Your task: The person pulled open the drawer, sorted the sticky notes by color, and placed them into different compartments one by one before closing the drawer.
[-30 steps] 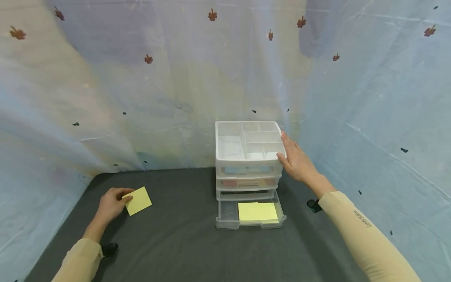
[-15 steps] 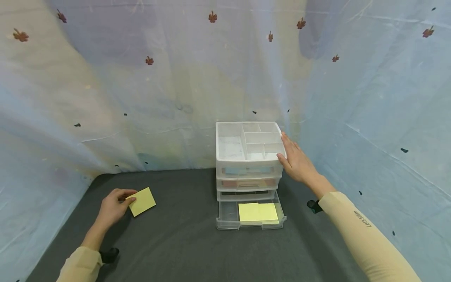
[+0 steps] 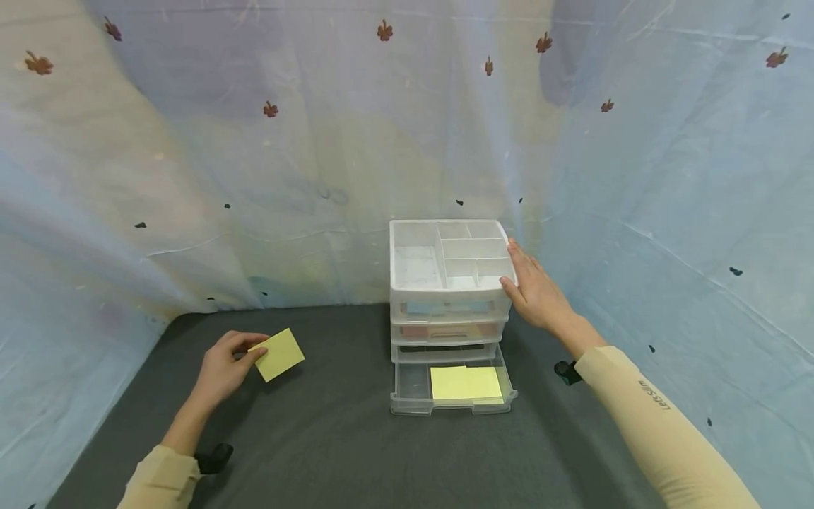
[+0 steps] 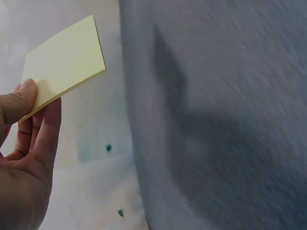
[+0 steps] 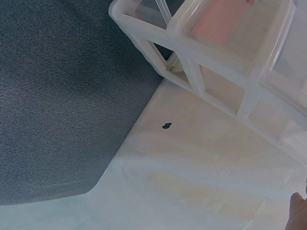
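My left hand (image 3: 222, 369) pinches a yellow sticky note pad (image 3: 282, 355) by one corner, thumb on top, above the left part of the dark table. In the left wrist view the pad (image 4: 67, 60) is tilted and its thin stacked edge shows. At the right side of a white plastic drawer unit (image 3: 453, 289), my right hand (image 3: 540, 293) lies with fingers extended along the top edge. The unit's bottom drawer (image 3: 412, 406) is pulled out, with yellow sticky notes (image 3: 466, 384) lying in its right part. Only a fingertip bit of the right hand (image 5: 298, 213) shows in the right wrist view.
Upper drawers of the unit are pushed in, with bluish and reddish contents (image 3: 448, 331) showing through. Its top is a divided tray (image 3: 416, 265). A patterned cloth (image 3: 331, 141) hangs behind and to the sides of the dark tabletop (image 3: 331, 438).
My left hand has moved right and slightly up in the head view, carrying the sticky note pad towards the drawer unit. My right hand and the drawers stay where they were.
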{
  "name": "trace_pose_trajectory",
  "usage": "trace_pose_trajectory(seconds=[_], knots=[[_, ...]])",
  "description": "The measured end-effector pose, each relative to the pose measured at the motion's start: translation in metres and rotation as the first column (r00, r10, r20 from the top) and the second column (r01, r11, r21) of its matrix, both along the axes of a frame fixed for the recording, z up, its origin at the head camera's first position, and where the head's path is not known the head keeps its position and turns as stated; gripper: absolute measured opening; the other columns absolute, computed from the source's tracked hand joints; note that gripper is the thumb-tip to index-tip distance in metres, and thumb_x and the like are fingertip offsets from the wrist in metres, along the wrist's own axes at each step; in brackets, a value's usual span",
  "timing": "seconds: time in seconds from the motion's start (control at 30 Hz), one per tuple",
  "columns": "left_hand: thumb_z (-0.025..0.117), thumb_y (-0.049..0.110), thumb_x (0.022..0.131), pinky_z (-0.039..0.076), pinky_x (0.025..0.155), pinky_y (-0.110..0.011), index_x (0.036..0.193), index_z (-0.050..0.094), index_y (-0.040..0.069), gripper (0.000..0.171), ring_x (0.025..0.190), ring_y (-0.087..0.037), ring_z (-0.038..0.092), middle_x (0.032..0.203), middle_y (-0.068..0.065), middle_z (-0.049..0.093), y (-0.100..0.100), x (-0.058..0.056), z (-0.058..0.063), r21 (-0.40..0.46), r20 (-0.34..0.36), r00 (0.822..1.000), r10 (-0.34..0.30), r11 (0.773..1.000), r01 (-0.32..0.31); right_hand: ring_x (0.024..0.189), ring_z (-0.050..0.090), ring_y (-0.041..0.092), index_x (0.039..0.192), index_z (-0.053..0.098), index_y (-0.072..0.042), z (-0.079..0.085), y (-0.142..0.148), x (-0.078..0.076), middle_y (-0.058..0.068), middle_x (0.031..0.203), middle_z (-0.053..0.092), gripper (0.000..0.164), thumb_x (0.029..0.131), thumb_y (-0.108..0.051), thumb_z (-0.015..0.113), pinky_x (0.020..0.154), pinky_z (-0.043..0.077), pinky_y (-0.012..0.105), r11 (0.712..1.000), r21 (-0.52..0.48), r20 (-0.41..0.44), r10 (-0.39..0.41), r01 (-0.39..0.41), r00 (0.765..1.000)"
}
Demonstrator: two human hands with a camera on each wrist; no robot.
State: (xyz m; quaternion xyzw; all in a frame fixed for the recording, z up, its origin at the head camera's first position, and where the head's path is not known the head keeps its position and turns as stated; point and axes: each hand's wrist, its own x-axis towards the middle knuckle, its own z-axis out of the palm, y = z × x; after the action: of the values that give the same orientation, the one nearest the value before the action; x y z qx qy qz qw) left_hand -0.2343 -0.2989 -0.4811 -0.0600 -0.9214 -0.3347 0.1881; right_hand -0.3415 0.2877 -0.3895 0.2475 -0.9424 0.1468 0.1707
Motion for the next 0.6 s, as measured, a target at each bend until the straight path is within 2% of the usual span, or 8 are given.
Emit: trace_pose_trajectory(seconds=[0.4,0.6], knots=[[0.075,0.014,0.099,0.049,0.077,-0.018,0.120,0.076,0.009,0.022,0.093,-0.014,0.061,0.109,-0.007,0.065,0.038,-0.009,0.020,0.073,-0.041,0.998,-0.050,0.996,0.053,0.157,0.017,0.040,0.165,0.008,0.002,0.000,0.000,0.000,0.019,0.173,0.011,0.072,0.114,-0.039,0.037,0.127,0.013,0.053,1.000,0.004,-0.006,0.001,-0.001,1.000],[0.073,0.017,0.100,0.050,0.080,-0.018,0.122,0.075,0.009,0.024,0.098,-0.020,0.063,0.112,-0.008,0.065,0.053,-0.011,0.030,0.140,-0.035,0.994,-0.100,0.985,0.104,0.157,0.018,0.041,0.165,0.009,0.002,0.001,-0.001,0.001,0.019,0.173,0.012,0.072,0.113,-0.038,0.037,0.127,0.013,0.053,1.000,0.002,0.001,0.000,0.000,1.000]])
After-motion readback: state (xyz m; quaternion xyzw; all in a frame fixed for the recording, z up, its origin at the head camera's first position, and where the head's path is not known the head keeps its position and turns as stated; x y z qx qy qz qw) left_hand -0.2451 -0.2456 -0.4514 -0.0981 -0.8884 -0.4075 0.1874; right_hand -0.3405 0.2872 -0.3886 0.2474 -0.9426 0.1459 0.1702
